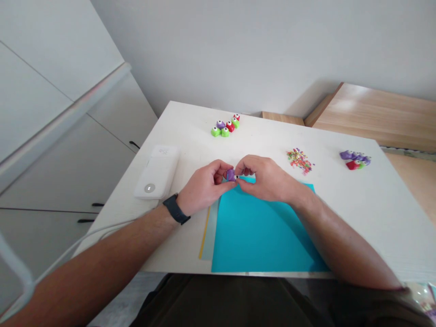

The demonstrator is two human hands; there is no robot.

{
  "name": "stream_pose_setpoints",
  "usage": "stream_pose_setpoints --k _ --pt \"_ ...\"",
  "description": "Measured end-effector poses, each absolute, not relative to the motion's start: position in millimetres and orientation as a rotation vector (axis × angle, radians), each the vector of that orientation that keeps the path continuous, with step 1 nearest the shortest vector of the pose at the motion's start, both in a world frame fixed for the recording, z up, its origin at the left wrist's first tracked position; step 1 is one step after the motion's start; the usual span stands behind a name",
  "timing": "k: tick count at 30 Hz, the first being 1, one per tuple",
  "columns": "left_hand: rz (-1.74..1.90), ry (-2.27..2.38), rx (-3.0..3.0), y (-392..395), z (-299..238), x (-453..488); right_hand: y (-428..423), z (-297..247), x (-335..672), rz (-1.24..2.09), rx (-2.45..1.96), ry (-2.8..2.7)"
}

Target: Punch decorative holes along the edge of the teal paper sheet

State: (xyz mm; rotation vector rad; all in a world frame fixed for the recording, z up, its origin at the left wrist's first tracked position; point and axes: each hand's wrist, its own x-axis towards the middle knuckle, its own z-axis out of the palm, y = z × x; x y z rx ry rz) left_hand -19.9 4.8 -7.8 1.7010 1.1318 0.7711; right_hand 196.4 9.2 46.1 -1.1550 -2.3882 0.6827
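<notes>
The left hand [204, 184] and right hand [264, 179] came together, their fingertips clamped firmly on a small purple plastic craft punch [230, 175], held steady just over the top edge of a turquoise paper sheet [259, 236] lying on the white tabletop [357, 204].

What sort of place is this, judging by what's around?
Probably a home craft spot: small craft paper punches and a teal paper sheet on a white table, with white cupboards alongside.
</notes>
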Motion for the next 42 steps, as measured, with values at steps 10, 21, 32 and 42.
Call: stream_pose_setpoints --k 10,21,32,42 --pt "0.738 1.108 1.752 4.4 -10.2 -21.4 6.0 45.6 192.8 0.589 -1.183 -2.435" --pt "0.705 1.084 1.745 3.7 -7.6 -21.0 4.6 42.0 189.8 0.532 -1.189 -2.453" --pt "0.688 1.091 1.76 2.4 -4.6 -19.6 4.2 40.9 189.2 0.535 -1.175 -2.448" --pt "0.723 1.088 1.747 3.4 -7.3 -20.8 6.6 45.3 192.5 0.539 -1.093 -2.414"
